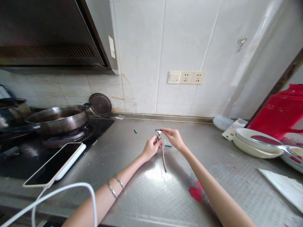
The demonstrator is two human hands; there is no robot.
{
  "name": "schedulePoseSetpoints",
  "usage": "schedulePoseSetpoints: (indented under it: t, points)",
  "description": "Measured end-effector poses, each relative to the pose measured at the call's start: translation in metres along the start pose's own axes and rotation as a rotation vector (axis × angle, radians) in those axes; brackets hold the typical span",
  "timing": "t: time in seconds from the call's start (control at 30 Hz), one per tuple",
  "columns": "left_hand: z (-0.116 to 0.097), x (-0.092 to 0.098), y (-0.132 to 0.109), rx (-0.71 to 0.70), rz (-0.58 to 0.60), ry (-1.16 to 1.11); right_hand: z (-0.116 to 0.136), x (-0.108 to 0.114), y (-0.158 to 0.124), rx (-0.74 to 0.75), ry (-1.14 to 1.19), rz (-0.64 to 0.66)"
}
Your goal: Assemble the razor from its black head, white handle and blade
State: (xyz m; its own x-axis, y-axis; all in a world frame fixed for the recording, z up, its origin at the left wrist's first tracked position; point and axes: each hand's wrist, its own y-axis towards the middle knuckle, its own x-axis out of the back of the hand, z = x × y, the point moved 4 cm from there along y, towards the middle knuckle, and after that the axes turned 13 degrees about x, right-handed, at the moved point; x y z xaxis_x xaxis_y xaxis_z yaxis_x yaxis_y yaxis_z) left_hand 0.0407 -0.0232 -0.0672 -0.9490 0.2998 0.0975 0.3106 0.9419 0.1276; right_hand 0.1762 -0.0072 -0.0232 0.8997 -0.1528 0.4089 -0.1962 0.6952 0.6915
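Near the middle of the metal counter (132, 157), my left hand (151, 147) is closed around the lower part of a small silver and black metal tool (159, 134). My right hand (174, 138) pinches the right end of the tool's dark top piece. A grey-brown tube (164, 160) hangs below my left fingers, its lower end toward the front of the counter. Just behind the fingers lies a small clear packet (168, 144). A small dark green piece (135, 131) sits on the counter to the left of my hands.
At the left are a stove (28, 157), a steel pan (59, 119), a phone (55, 162) and a white cable (71, 186). Bowls (255, 146), a red jug (279, 110) and white paper (284, 186) are at the right. A red patch (196, 191) shows beside my right forearm.
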Motion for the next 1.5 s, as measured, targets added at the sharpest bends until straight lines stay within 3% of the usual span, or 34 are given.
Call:
schedulePoseSetpoints:
  t: [0.87, 1.1, 1.5]
  points:
    - [-0.002, -0.003, -0.003, 0.051, 0.060, -0.061, 0.009, 0.003, 0.000, 0.031, -0.069, 0.026]
    - [-0.001, 0.000, -0.002, 0.029, 0.010, 0.016, 0.008, 0.001, -0.002, 0.013, -0.099, 0.037]
    - [-0.001, -0.003, -0.002, 0.041, 0.040, -0.058, 0.001, -0.004, -0.003, -0.022, 0.019, -0.027]
